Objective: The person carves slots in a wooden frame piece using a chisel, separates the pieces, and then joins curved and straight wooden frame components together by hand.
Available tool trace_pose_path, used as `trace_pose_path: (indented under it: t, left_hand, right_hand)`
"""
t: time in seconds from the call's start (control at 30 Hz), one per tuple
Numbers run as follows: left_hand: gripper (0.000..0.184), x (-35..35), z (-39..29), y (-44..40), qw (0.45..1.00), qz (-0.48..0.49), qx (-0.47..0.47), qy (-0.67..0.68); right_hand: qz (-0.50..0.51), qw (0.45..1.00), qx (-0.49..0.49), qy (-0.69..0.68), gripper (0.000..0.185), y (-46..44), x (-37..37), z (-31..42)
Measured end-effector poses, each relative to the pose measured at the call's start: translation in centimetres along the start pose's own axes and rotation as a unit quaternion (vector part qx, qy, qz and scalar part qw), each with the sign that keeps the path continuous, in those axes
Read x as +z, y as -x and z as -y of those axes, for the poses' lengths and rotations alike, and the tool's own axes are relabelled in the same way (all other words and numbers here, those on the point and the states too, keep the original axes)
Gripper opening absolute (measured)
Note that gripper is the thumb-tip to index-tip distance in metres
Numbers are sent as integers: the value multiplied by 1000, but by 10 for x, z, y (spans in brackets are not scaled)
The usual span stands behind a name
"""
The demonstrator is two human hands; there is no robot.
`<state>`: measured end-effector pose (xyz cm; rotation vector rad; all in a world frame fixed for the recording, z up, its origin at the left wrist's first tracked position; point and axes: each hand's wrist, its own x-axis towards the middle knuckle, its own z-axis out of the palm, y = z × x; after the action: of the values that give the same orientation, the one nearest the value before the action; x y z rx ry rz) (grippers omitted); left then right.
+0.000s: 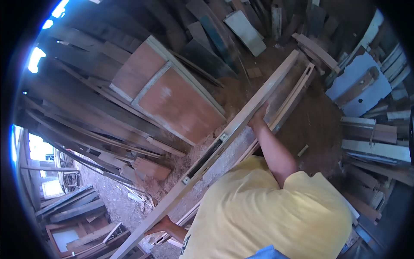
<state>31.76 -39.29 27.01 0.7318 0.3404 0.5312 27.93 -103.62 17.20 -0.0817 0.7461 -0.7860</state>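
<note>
A long wooden beam (pixel 243 121) runs diagonally across the head view. A long dark slot with a metal-looking fitting at each end is set into its side. My right hand (pixel 258 117) grips the upper half of the beam, its fingers partly hidden behind the wood. Lower down, my left hand (pixel 160 225) is closed on the same beam from its near edge, with the fingertips out of sight. Beside it, nearer my body, lies a second long timber (pixel 297 93) with a groove near its end; my right forearm crosses over it.
A framed panel (pixel 170 101) leans against stacked boards (pixel 92 99) on the left. Sawdust covers the floor (pixel 321 125). A white sheet (pixel 362 82) and more timber offcuts (pixel 375 149) lie at right. A wooden frame (pixel 64 237) stands among planks at lower left.
</note>
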Motion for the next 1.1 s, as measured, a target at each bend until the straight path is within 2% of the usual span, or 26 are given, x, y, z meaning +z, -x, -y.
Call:
trace_pose_path:
  t: [0.1,0.13,0.27,0.33,0.47,0.57,0.6,0.63,0.67,0.7,0.73,0.77,0.8,0.87,0.97,1.1]
  left_hand:
    - [107,5,-3,2,1000,6,6,-7]
    - [107,6,-4,4,1000,5,10,-7]
    - [106,8,-4,8,1000,-2,17,-4]
    - [106,10,-2,10,1000,-2,16,-2]
    - [105,20,3,32,1000,-17,19,15]
    - [89,1,-1,7,992,-124,-29,-6]
    - [84,-16,-1,-5,993,-109,-30,-29]
    - [80,-33,-1,-18,994,-93,-30,-51]
    - [72,-44,0,-30,988,-66,-40,-133]
    - [63,-61,4,-38,975,-39,-48,-212]
    - [63,-61,6,-35,972,-34,-51,-227]
    - [63,-62,10,-31,972,-37,-53,-226]
    - [63,-59,17,-31,976,-41,-53,-209]
    - [63,-45,30,-26,980,-41,-57,-188]
    - [63,-29,48,-18,981,-42,-64,-179]
    - [64,-20,68,-10,977,-40,-82,-193]
  right_hand:
    - [-1,999,32,21,97,18,36,22]
    - [-4,1000,6,30,97,18,40,25]
    - [41,999,-11,-17,96,-5,-1,13]
    - [-8,1000,-6,14,93,-8,-28,0]
    - [-17,998,-45,50,93,-7,-26,2]
    - [14,999,-27,-20,82,-3,-14,15]
    - [12,996,-60,62,74,3,-9,17]
    - [9,985,-93,142,67,11,-3,18]
    - [8,971,-177,163,61,23,4,16]
    - [9,971,-179,161,61,23,8,14]
    - [-23,957,-196,214,62,21,8,12]
    - [-57,939,-210,267,62,22,6,12]
    - [-58,940,-211,263,62,13,-4,4]
    - [-192,844,-279,416,68,-12,-24,-18]
    - [-232,824,-251,452,68,7,-22,-12]
    - [-243,783,-289,495,78,-11,-46,-21]
